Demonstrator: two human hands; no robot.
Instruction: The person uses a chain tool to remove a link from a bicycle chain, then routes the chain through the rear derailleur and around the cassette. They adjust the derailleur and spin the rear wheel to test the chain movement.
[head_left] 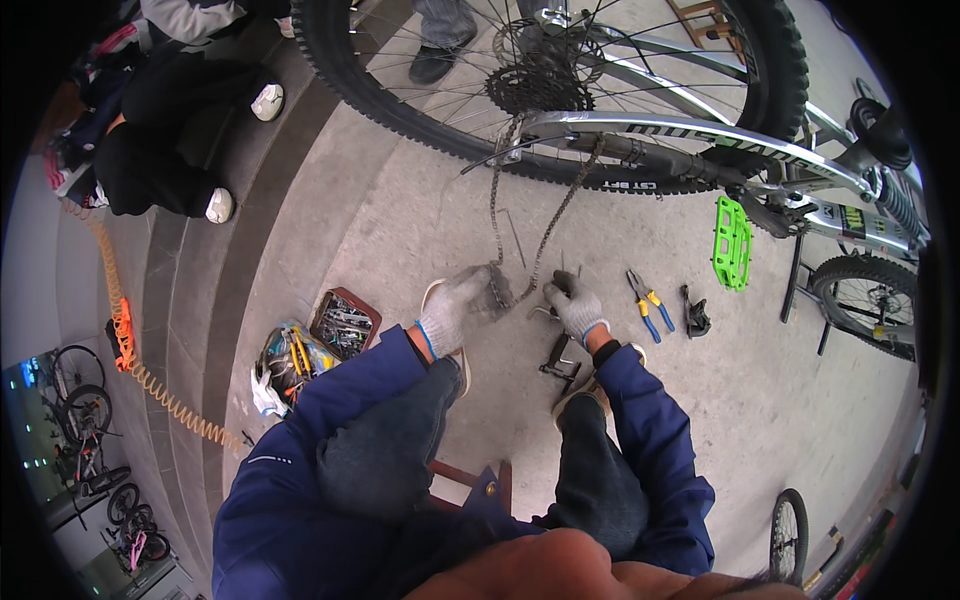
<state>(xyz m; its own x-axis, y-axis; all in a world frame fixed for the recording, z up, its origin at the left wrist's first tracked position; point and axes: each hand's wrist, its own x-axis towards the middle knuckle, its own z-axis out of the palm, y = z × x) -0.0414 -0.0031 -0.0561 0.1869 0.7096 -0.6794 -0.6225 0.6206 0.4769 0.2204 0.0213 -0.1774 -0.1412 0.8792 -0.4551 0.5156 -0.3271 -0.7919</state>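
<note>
My left hand (453,308), in a pale knitted glove, closes on the low end of a bicycle chain (546,235). The chain hangs in a loop from the rear wheel's cassette (540,88). A dark, blurred part (497,291) sits by my left fingertips; its kind is not clear. My right hand (577,305), gloved too, has its fingers curled together just right of the chain. A thin metal tip shows above them, but what they hold is mostly hidden. Below the right hand, a black metal tool with a bar handle (558,362) lies by my shoe.
Blue-and-yellow pliers (650,305), a small black bike part (696,312) and a green pedal (733,245) are at right. The silver bike frame (700,125) spans the far side. A toolbox (345,323) and a bag of tools (295,355) stand left. Other people are beyond.
</note>
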